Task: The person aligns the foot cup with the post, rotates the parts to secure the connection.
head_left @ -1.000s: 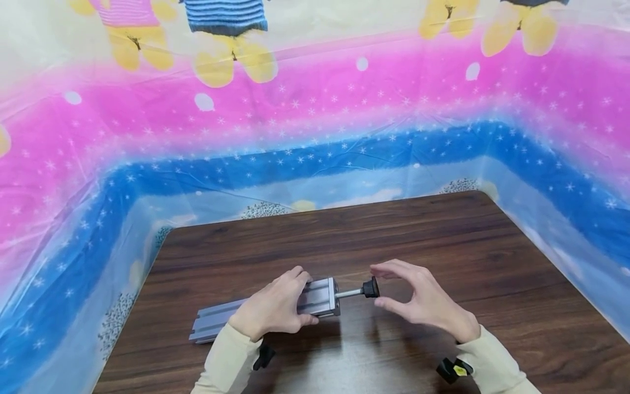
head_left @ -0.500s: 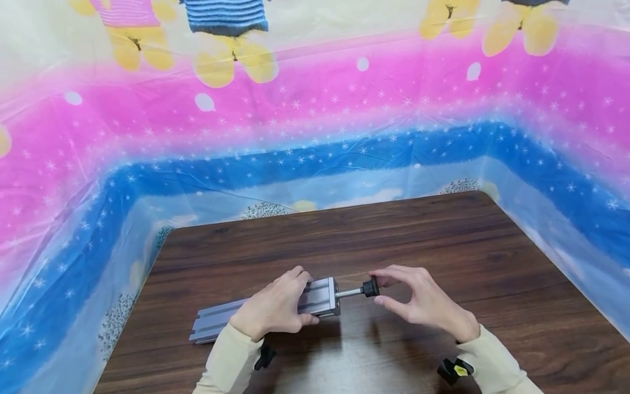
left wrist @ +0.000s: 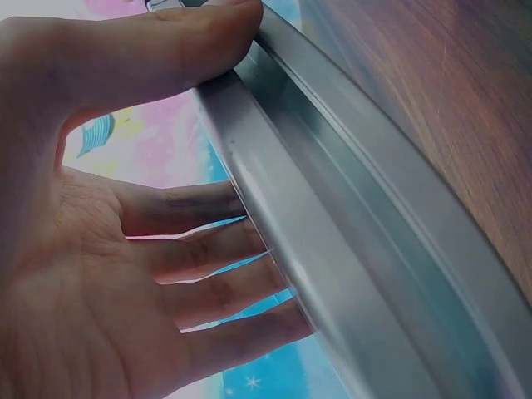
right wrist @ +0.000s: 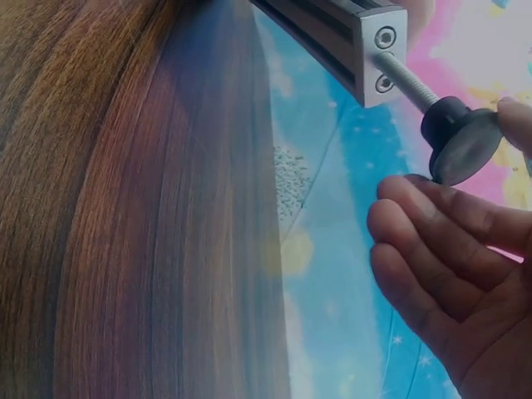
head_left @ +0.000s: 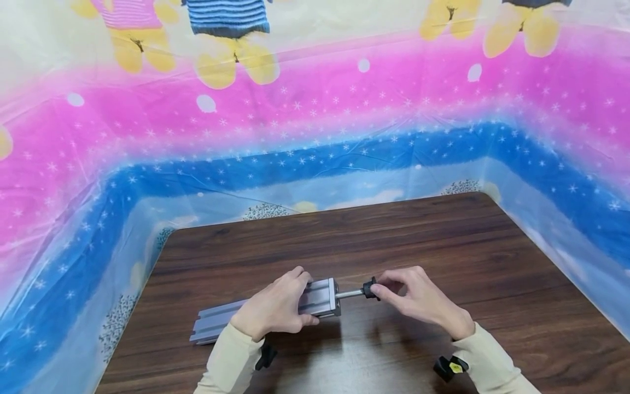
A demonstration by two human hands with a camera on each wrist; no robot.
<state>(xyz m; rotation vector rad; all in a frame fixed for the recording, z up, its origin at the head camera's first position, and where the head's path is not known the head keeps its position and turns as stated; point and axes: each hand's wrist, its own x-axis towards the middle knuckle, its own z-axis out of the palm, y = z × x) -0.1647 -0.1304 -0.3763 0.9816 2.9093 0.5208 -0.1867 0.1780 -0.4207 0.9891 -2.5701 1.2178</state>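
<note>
My left hand (head_left: 273, 309) grips a grey slotted aluminium profile (head_left: 214, 318), which lies slantwise over the table. In the left wrist view the thumb presses one edge of the profile (left wrist: 274, 174), and the fingertips meet its far side. A metal end plate (right wrist: 384, 51) with two screws caps the profile's right end. From it sticks out a threaded rod (head_left: 349, 293), carrying a black round levelling foot (right wrist: 465, 148). My right hand (head_left: 425, 303) pinches the foot's rim between thumb and fingers. The right wrist view shows the other fingers curled below the foot.
The dark wood-grain table (head_left: 418, 235) extends behind and to both sides of the hands. A pink and blue printed cloth (head_left: 315, 109) hangs around its back and sides. Black devices sit at both wrists, the right one (head_left: 449, 368) with a yellow mark.
My right hand has closed in on the black levelling foot, its thumb moving up and left onto the rim from just below it. The left hand and the profile have stayed put.
</note>
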